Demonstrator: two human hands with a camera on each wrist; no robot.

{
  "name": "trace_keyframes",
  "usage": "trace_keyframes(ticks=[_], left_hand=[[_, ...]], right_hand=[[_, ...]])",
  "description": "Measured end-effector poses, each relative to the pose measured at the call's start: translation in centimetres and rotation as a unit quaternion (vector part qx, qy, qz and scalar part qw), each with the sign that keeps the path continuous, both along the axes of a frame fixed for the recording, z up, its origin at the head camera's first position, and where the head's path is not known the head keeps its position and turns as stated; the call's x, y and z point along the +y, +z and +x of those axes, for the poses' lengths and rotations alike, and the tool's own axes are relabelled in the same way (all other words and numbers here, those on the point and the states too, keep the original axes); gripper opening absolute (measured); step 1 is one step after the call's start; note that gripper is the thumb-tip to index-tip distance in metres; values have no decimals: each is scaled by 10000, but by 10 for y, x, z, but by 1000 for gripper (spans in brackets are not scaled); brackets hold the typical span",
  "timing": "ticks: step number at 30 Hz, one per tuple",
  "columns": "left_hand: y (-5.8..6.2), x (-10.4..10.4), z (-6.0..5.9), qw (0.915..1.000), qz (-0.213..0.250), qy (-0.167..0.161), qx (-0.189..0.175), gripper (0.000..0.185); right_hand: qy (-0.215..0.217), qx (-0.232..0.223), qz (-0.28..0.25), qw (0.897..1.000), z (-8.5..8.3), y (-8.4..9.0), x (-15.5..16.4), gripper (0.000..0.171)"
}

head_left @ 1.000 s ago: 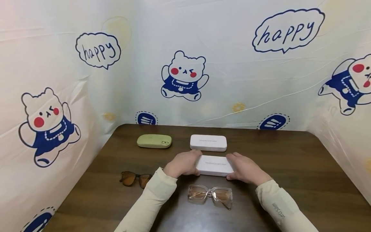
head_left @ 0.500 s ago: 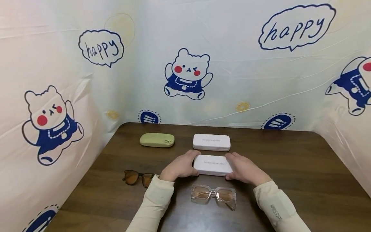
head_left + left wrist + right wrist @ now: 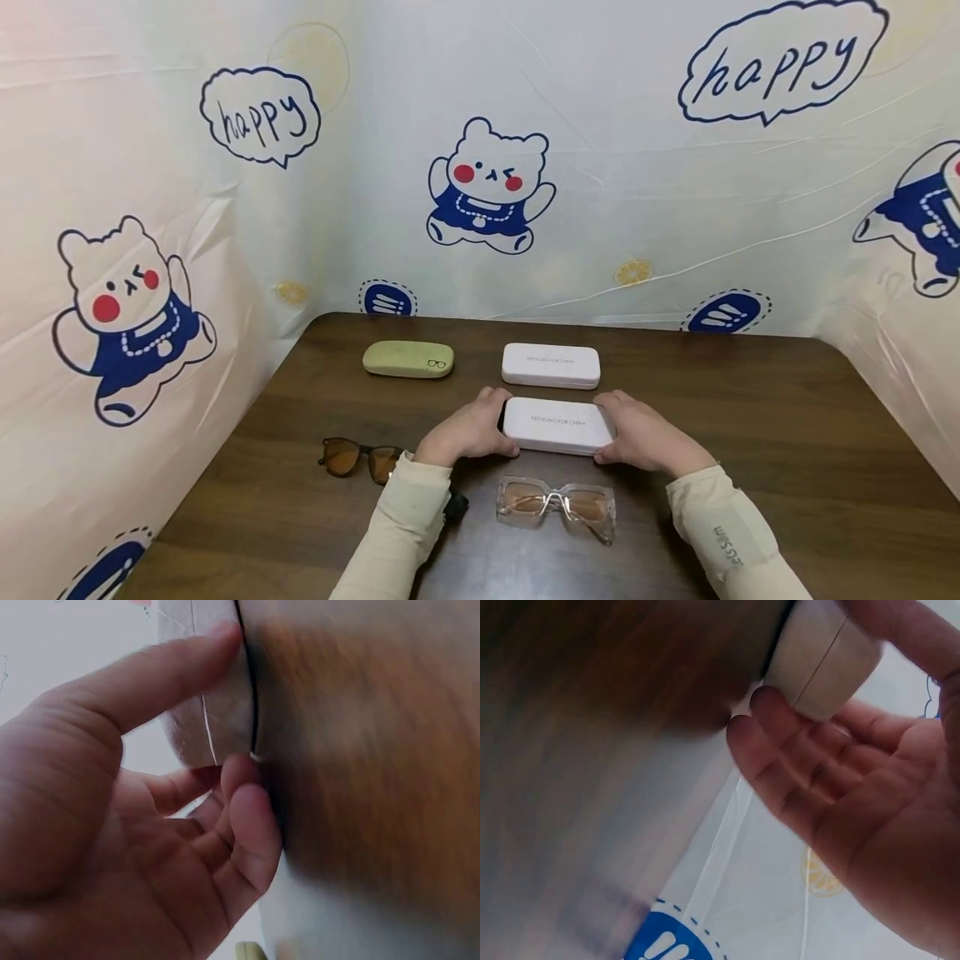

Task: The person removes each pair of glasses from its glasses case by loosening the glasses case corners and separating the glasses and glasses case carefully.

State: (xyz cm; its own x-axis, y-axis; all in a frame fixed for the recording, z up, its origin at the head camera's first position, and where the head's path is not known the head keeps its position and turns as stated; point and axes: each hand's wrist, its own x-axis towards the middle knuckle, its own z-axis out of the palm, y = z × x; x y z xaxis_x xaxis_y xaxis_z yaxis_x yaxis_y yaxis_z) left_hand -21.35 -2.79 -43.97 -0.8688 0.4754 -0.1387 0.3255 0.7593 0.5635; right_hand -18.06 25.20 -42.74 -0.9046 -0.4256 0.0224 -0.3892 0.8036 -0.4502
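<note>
A white glasses case with small lettering on its lid lies closed on the table, crosswise between both hands. My left hand holds its left end, thumb at the near side and fingers round the far corner. At the other end my right hand grips in the same way. Both wrist views show the thumb and fingers at the case's end, close to the table top, with the lid seam visible. Just in front of the case lie clear-framed glasses with tinted lenses, temples folded.
A second white glasses case lies right behind the held one, and a green glasses case is to its left. Dark-framed sunglasses are partly covered by the left sleeve. A printed curtain encloses the table.
The held case has shifted slightly left, more in line with the white case behind it. My right hand has slid a little outward along its end. The head view has shifted slightly.
</note>
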Motion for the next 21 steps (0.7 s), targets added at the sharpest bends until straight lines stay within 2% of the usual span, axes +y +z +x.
trace_keyframes(ticks=[6, 13, 17, 21], left_hand=[[0, -1, -3, 9995, -37, -127, 276, 68], [-4, -3, -5, 9992, -90, -129, 357, 68], [-4, -3, -6, 9992, -153, -94, 369, 70], [-4, -2, -7, 9993, -135, -84, 342, 71]], right_hand=[[35, 2, 110, 9999, -5, 0, 8, 75], [-28, -208, 44, 9998, -8, -1, 13, 85], [-225, -665, -244, 9972, -9, 2, 15, 80], [-412, -1350, -686, 9876, -11, 4, 19, 76]])
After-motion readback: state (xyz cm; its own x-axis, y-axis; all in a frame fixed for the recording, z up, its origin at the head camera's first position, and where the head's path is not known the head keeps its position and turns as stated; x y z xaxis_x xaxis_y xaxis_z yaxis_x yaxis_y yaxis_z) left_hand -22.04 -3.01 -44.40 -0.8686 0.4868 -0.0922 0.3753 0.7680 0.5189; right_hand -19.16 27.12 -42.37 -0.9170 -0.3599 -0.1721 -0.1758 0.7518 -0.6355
